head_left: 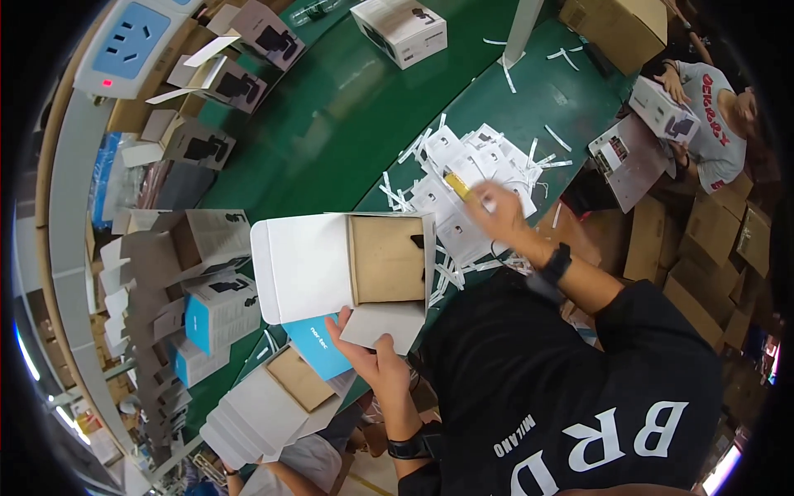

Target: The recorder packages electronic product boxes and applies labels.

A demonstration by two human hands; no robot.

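An open white box (302, 269) with a brown cardboard insert (389, 260) lies in front of me at the table's near edge. Its lid is folded out to the left. My left hand (376, 355) grips the box's lower side flap, thumb on top and fingers beneath. To the right, my right hand (496, 213) is over a spread pile of white leaflets (463, 236), smeared by motion. A yellow strip-like object (456, 184) lies at its fingertips; whether the hand holds it I cannot make out.
A second open box (285, 397) and a blue box panel (318, 345) lie below left. Several printed boxes (223, 314) line the left side. One closed box (405, 33) stands on the green table (331, 107). At right, a co-worker (715, 124) handles a box (662, 107). A metal post (523, 33) rises behind.
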